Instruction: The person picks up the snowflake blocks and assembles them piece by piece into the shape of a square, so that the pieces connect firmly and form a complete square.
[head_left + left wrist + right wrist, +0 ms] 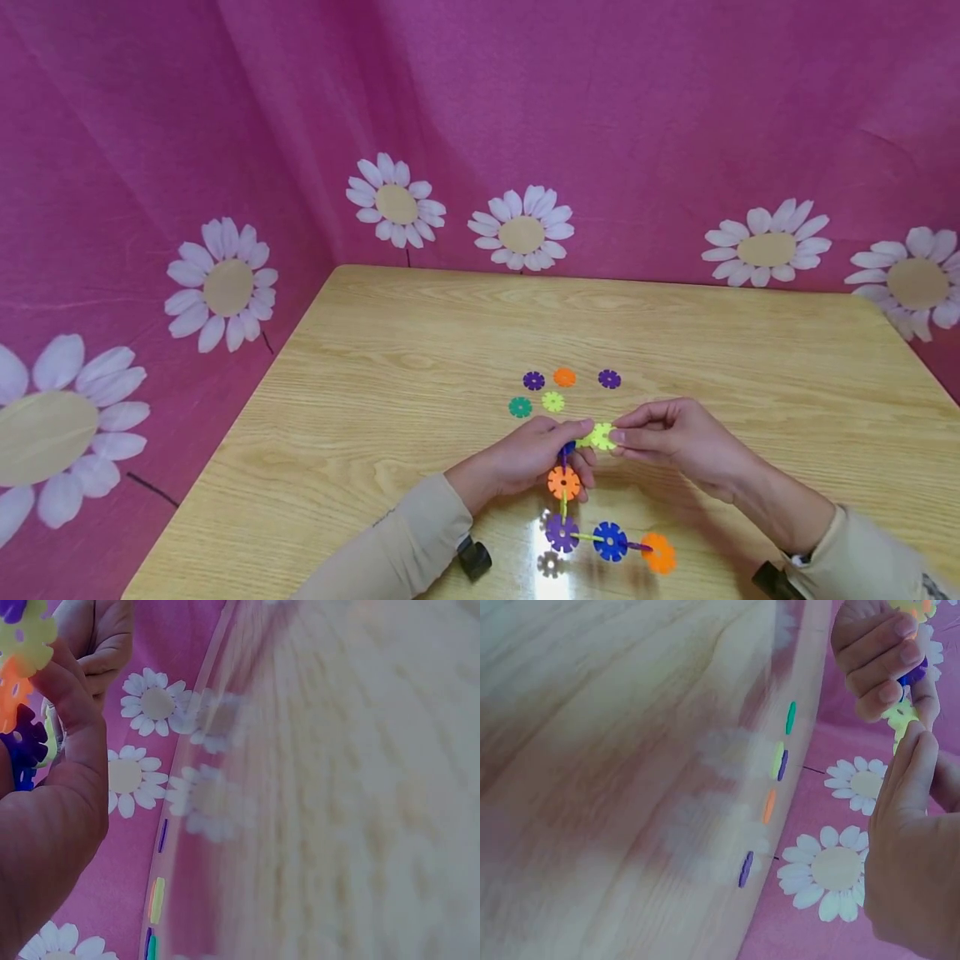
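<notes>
A chain of notched plastic discs hangs from my left hand (536,458), whose thumb and fingers grip its upper end near a blue disc (568,447). Below the hand the chain runs through an orange disc (563,483) and a purple disc (562,533), then bends right to a blue disc and an orange end disc (658,554). Between thumb and fingers, my right hand (686,442) pinches a yellow-green disc (603,436) at the chain's upper end, right beside the left thumb. In the right wrist view, the yellow-green disc (901,716) shows between both hands.
Loose discs lie on the wooden table (420,350) beyond the hands: two purple (534,381), one orange (565,377), one green (520,407) and one yellow-green (553,402). A pink cloth with daisies (521,233) stands along the far and left edges.
</notes>
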### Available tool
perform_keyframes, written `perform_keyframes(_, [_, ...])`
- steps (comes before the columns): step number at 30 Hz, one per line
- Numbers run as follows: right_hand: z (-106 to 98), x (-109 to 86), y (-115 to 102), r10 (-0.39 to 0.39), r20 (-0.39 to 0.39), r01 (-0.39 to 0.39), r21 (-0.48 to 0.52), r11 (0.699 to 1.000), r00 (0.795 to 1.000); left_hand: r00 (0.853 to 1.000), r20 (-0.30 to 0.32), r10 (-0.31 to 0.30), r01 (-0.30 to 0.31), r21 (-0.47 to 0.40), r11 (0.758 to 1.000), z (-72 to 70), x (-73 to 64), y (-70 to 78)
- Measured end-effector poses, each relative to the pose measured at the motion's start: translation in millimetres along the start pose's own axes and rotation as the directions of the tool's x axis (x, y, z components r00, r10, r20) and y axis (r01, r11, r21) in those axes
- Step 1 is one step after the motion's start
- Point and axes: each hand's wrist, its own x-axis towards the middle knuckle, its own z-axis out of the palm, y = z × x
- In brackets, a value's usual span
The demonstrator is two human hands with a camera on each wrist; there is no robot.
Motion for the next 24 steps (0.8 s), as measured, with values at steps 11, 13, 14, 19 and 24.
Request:
perform_keyframes(11, [5.0,5.8,-1.4,0.033,-0.006,-0.033,0.042,0.999,0.999,1.0,0.004,-0.001,0.001,-0.005,1.0,-3.9,0.0,-0.6])
perform_keyframes(13, [6.0,6.8,-1.6,0.036,-0.002,-0.035,0.04,0.999,0.999,1.0,0.001,-0.002,0.002,-0.008,1.0,-3.6,-0.2,-0.8])
perform_keyframes(14, [6.4,7.0,-1.6,0.039,-0.001,-0.039,0.041,0.998,0.999,1.0,-0.001,-0.002,0.002,-0.009,1.0,-3.2,-0.3,-0.7])
perform_keyframes(19, [6.5,5.8,-1.4,0.045,-0.032,-0.044,0.032,0.999,0.998,1.0,-0.017,-0.007,0.007,-0.015,1.0,0.1,1.4,0.1])
perform_keyframes(24, [2.8,6.4,-1.1,0.057,-0.03,-0.056,0.037,0.998,0.998,1.0,0.008,-0.018,0.018,-0.066,0.998,2.1,3.0,1.6])
